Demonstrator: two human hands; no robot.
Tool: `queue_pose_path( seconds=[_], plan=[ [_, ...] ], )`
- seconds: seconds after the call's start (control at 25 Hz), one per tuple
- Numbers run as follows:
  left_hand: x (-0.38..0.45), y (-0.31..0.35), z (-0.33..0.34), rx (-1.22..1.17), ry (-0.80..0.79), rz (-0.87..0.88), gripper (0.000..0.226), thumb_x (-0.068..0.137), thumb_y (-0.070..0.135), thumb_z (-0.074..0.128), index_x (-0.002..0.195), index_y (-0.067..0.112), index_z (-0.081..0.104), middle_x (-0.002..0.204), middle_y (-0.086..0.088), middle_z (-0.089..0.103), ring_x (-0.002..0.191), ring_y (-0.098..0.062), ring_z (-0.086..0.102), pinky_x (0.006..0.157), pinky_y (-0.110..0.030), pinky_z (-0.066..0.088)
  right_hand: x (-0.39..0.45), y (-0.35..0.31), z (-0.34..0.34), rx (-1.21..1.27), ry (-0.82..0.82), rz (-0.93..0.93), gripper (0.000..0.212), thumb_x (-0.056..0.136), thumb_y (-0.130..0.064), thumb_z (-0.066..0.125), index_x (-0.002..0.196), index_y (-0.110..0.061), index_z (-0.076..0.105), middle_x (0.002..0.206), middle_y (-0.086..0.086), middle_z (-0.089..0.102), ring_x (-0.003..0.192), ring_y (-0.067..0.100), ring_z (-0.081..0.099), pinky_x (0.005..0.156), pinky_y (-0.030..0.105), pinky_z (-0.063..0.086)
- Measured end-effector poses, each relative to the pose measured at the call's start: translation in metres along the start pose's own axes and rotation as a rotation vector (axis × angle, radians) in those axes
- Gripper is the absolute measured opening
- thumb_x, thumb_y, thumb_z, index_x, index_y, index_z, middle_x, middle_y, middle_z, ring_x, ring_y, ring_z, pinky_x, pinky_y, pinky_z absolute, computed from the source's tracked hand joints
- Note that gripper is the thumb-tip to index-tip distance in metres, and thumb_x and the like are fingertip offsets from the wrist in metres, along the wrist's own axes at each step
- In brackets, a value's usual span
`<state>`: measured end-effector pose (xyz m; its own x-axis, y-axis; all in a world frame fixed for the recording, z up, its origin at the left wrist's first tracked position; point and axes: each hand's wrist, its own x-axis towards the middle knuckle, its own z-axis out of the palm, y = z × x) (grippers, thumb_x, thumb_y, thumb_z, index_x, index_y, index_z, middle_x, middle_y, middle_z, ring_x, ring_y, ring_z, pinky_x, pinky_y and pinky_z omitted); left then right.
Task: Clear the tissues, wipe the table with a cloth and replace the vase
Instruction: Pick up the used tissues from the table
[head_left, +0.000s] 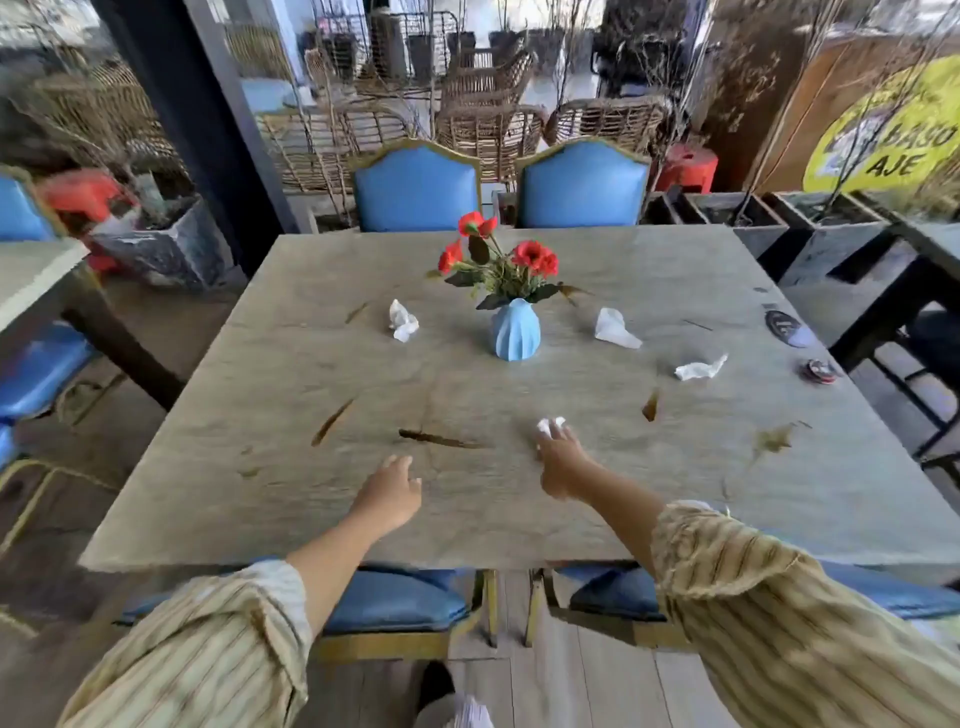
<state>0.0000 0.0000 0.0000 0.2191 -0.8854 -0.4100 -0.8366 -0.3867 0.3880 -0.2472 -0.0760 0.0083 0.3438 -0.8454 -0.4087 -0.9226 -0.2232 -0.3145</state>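
A pale stone table (291, 499) carries a ribbed blue vase (516, 331) of red flowers at its middle. Crumpled white tissues lie around it: one left of the vase (403, 320), one to its right (614, 327), one further right and nearer (700, 368). A fourth tissue (549, 425) sits at the fingertips of my right hand (563, 462), which reaches over it; whether the fingers have closed on it is unclear. My left hand (390, 491) hovers above the table's near half, fingers loosely apart, holding nothing. Brown smears (441, 439) streak the tabletop.
Two blue chairs (418, 189) stand at the far side and two more are tucked under the near edge (395, 603). Dark round coasters (785, 328) lie at the right edge. Another table (31, 275) stands to the left, planters (826, 228) to the right.
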Motion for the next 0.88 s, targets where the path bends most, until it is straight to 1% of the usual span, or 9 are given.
queue_pose_path(
  seconds=[0.12,0.2,0.28,0.36,0.48,0.6,0.76,0.84,0.88],
  plan=[
    [0.054,-0.008,-0.014,0.016,0.023,0.002,0.057,0.097,0.033,0.046,0.148,0.018,0.027,0.159,-0.001,0.015,0.143,-0.024,0.027,0.111,-0.036,0.031,0.04,0.005,0.01,0.058,0.049,0.144,0.068,0.08,0.003,0.049,0.142,-0.012,0.027,0.158,0.012,-0.001,0.147,0.029,-0.007,0.116,0.046,0.023],
    [0.093,-0.013,-0.027,0.042,0.002,0.035,0.059,0.094,0.032,0.051,0.147,0.018,0.029,0.159,-0.002,0.016,0.141,-0.026,0.03,0.11,-0.037,0.034,0.056,0.002,0.011,0.074,0.068,0.199,0.059,0.084,0.003,0.048,0.139,-0.017,0.037,0.158,0.011,0.004,0.146,0.03,0.002,0.113,0.046,0.03],
    [0.13,-0.017,-0.039,0.074,0.017,0.071,0.057,0.094,0.029,0.051,0.145,0.017,0.031,0.16,-0.004,0.014,0.139,-0.028,0.033,0.109,-0.037,0.035,0.072,-0.001,0.009,0.079,0.13,0.241,0.051,0.086,0.003,0.048,0.133,-0.017,0.047,0.153,0.011,0.024,0.139,0.031,0.022,0.104,0.042,0.04],
    [0.162,-0.018,-0.052,0.084,0.041,0.095,0.053,0.095,0.023,0.048,0.145,0.016,0.031,0.16,-0.006,0.009,0.14,-0.03,0.031,0.109,-0.037,0.034,0.086,-0.005,0.008,0.065,0.201,0.264,0.041,0.084,0.003,0.048,0.121,-0.012,0.057,0.133,0.009,0.046,0.124,0.03,0.04,0.092,0.037,0.045],
    [0.215,-0.014,-0.07,0.124,0.041,0.146,0.054,0.094,0.019,0.048,0.145,0.014,0.03,0.16,-0.012,0.003,0.143,-0.033,0.022,0.112,-0.039,0.029,0.106,-0.014,0.006,0.049,0.267,0.269,0.034,0.08,0.008,0.044,0.109,-0.006,0.058,0.113,0.012,0.052,0.11,0.031,0.048,0.083,0.036,0.046],
    [0.269,-0.005,-0.087,0.165,0.066,0.244,0.057,0.09,0.018,0.052,0.143,0.011,0.032,0.159,-0.014,0.002,0.144,-0.034,0.014,0.112,-0.042,0.028,0.129,-0.017,-0.005,0.052,0.365,0.166,0.04,0.076,0.012,0.046,0.11,-0.005,0.059,0.111,0.012,0.056,0.109,0.031,0.049,0.083,0.039,0.049],
    [0.322,0.013,-0.103,0.241,0.084,0.333,0.063,0.085,0.004,0.052,0.144,0.012,0.031,0.159,-0.014,-0.005,0.147,-0.033,-0.005,0.117,-0.04,0.015,0.157,-0.026,-0.023,0.071,0.441,0.068,0.048,0.077,0.011,0.043,0.116,-0.01,0.062,0.114,0.009,0.061,0.111,0.028,0.051,0.085,0.038,0.049],
    [0.344,0.016,-0.108,0.257,0.051,0.318,0.068,0.08,-0.002,0.052,0.143,0.014,0.033,0.159,-0.017,0.0,0.146,-0.036,-0.004,0.118,-0.041,0.012,0.165,-0.027,-0.028,0.064,0.457,0.028,0.048,0.075,0.012,0.045,0.114,-0.01,0.064,0.112,0.01,0.063,0.108,0.031,0.053,0.086,0.04,0.049],
    [0.354,0.015,-0.108,0.281,0.036,0.317,0.067,0.078,-0.002,0.053,0.141,0.013,0.036,0.157,-0.021,0.009,0.145,-0.039,0.002,0.118,-0.04,0.013,0.167,-0.028,-0.029,0.067,0.469,0.03,0.049,0.075,0.013,0.045,0.114,-0.01,0.064,0.112,0.01,0.063,0.107,0.032,0.053,0.086,0.041,0.05]
  ],
)
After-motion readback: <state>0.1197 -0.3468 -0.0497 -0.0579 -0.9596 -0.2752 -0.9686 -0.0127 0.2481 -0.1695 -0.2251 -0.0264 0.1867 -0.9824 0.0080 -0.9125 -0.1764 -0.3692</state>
